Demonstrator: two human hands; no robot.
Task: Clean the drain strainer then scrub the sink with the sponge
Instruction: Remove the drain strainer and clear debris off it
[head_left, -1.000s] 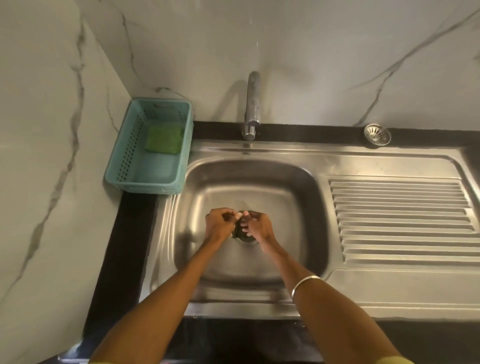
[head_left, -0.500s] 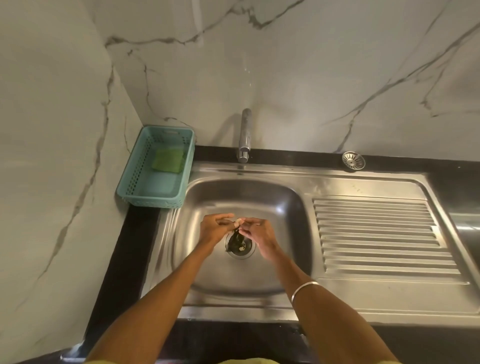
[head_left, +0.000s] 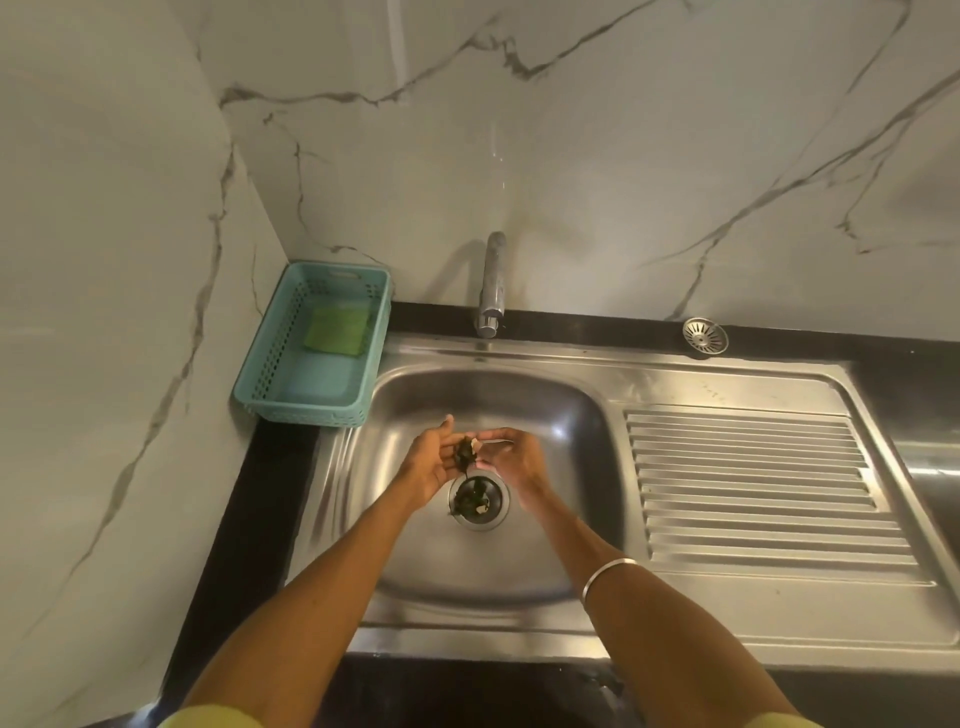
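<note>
Steel sink (head_left: 519, 587) w/ ribbed drainboard is filling most of the view, and both hands are hovering over the basin just above the drain. Left hand (head_left: 434, 465) is lying palm-up, fingers fairly straight and spread, carrying a dark wet clump of debris (head_left: 466, 451) on the fingertips. Right hand (head_left: 511, 457) is curling inward next to it, fingertips (head_left: 480, 444) meeting at the clump; whether they're pinching it or only touching, can't tell. A thin dark strand is hanging from the clump down toward the drain opening (head_left: 479, 500), which is still holding more dark scraps (plus a pale bit).

Counts: 2 hands, 1 bangle (head_left: 605, 574) on the right wrist, 1 faucet (head_left: 492, 291), 1 teal basket (head_left: 317, 345) at the left corner w/ 1 green sponge (head_left: 337, 330) lying in it, 1 drain strainer (head_left: 705, 335) sitting on the black ledge behind the drainboard, well apart from the hands.

Vs. half a sec ago: hands are sitting higher off the drain, left palm is opening up where it was curled over, and the drain w/ its scraps is showing more fully. Sponge, basket, strainer unmoved.
</note>
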